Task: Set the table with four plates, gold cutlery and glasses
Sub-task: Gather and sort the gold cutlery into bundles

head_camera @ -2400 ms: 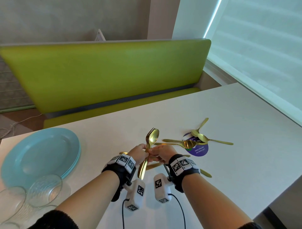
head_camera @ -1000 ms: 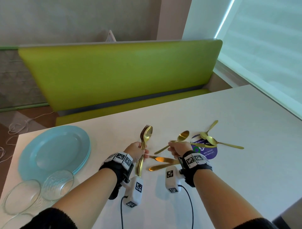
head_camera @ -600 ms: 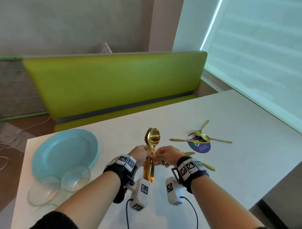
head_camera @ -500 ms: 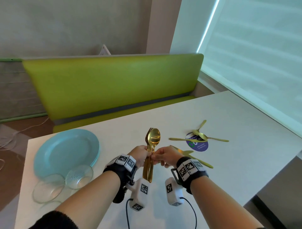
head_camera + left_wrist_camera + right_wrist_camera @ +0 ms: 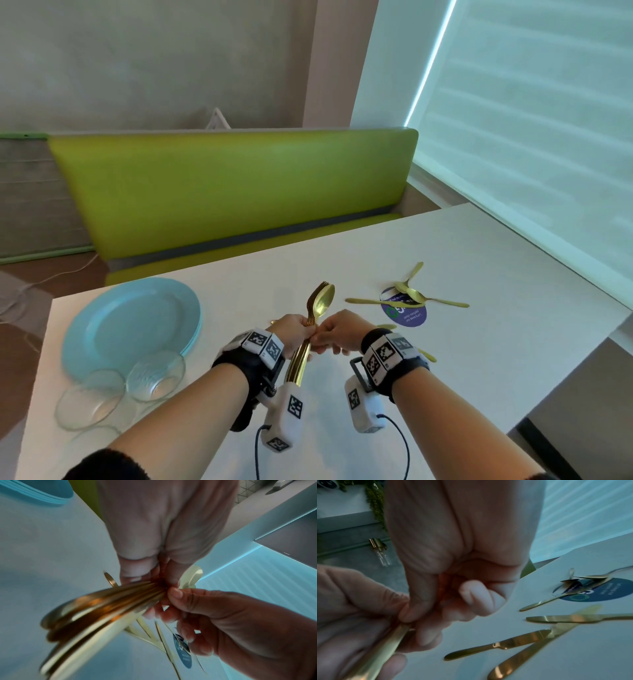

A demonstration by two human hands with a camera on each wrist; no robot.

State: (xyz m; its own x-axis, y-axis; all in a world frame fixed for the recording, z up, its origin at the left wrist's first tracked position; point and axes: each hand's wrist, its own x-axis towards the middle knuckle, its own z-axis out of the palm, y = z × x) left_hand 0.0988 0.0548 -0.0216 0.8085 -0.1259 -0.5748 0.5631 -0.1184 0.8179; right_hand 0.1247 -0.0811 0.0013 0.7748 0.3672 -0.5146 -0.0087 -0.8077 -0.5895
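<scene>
Since the last frame barely anything has shifted: both hands still sit together over the near middle of the table [image 5: 479, 342], and the camera has just tipped a little. From my remote seat, the left hand [image 5: 294, 334] is closed in a fist round a bundle of cutlery [image 5: 313, 318], gold, shiny and slim, held upright with the heads up. I can make out fork tines and one oval spoon bowl in front; the exact count in the bundle I can't tell, the handles blur together in the left wrist view. The right hand [image 5: 337, 334] has its fingers curled, thumb and forefinger pinching the bundle at the neck, right against the left hand.

Out to the right, three loose spoons [image 5: 412, 294] lie crossed on a round purple sticker [image 5: 406, 313]. In the right wrist view I count three knives [image 5: 539, 637] lying flat just past the right hand, smooth gold blades overlapping.

On the left there's a stack of plates [image 5: 132, 318], pale blue, round, glossy; the left wrist view shows several rims, but no sure number. Two clear glass bowls [image 5: 123, 387] sit touching its near edge.

Behind the white matte table runs a lime green padded bench [image 5: 233, 192].
</scene>
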